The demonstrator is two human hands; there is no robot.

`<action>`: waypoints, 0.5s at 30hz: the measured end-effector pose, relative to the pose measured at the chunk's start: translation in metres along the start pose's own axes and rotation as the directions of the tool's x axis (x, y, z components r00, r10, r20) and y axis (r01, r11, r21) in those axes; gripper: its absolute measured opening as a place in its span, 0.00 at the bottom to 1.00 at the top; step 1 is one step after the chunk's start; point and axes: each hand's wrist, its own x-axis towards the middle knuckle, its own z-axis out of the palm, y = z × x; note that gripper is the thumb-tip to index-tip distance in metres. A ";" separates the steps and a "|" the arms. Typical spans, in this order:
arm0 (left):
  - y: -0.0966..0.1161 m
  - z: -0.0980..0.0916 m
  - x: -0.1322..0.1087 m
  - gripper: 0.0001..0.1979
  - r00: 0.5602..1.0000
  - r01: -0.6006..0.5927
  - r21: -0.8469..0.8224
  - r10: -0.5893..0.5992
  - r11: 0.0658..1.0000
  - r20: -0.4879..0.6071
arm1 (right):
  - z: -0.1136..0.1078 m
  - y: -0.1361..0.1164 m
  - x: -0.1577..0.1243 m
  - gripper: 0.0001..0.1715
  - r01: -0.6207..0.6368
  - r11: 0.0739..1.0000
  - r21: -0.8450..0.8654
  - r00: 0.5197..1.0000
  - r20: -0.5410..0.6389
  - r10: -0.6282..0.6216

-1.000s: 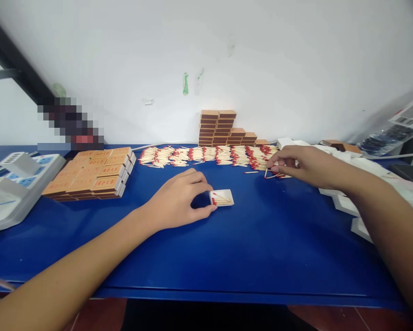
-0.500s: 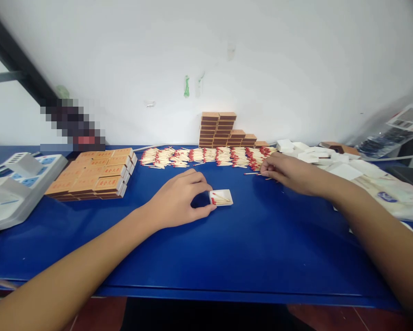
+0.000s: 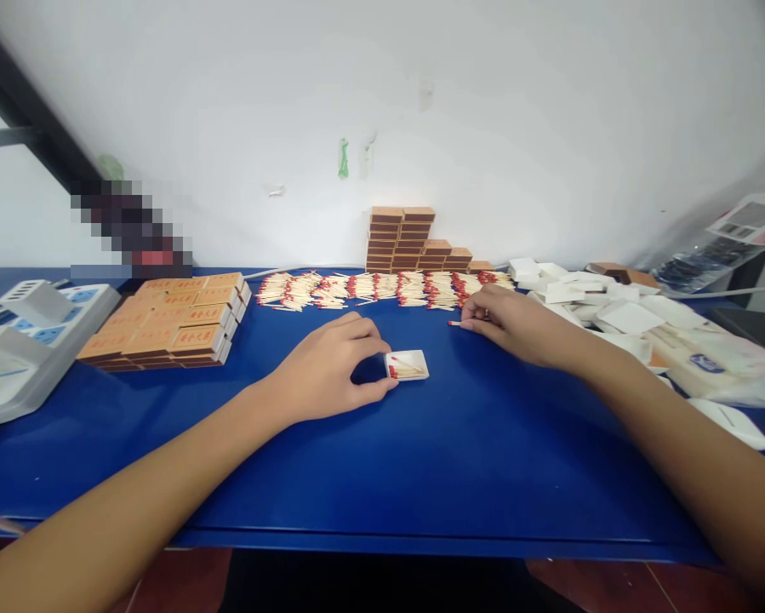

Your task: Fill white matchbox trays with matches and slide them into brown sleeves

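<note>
My left hand (image 3: 334,368) grips the left end of a small white matchbox tray (image 3: 419,356) between thumb and fingers. Several red-headed matches (image 3: 408,371) lie inside that tray, which rests on the blue table. Off to the right, my right hand (image 3: 493,317) is closed in a pinch at the near edge of the match pile. From its fingertips a match (image 3: 457,323) pokes out to the left, red head outermost. Behind both hands runs a long row of loose matches (image 3: 382,287), its right end partly covered by my right hand.
Filled-looking matchboxes (image 3: 165,319) are stacked at the left beside a white power strip (image 3: 69,340). Brown matchbox sleeves (image 3: 400,240) stand piled against the wall. White empty trays (image 3: 586,289) heap up at the right, near a plastic packet (image 3: 720,366). The table's front edge (image 3: 420,545) is close.
My right hand has drawn slightly left and toward me from the pile, with a match between its fingertips. My left hand stays on the tray.
</note>
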 end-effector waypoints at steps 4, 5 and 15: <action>0.000 0.000 0.000 0.13 1.000 -0.009 -0.001 0.009 1.000 -0.006 | -0.002 -0.011 0.000 0.19 0.012 1.000 0.014 1.000 0.010 -0.012; -0.001 0.000 0.000 0.13 1.000 -0.011 0.000 0.011 1.000 -0.009 | -0.002 -0.019 -0.001 0.17 0.021 0.999 0.028 1.000 -0.002 -0.021; 0.000 0.003 0.003 0.11 0.999 -0.029 0.003 0.029 1.000 -0.032 | 0.013 -0.106 -0.014 0.09 0.146 0.983 0.108 0.988 0.025 -0.150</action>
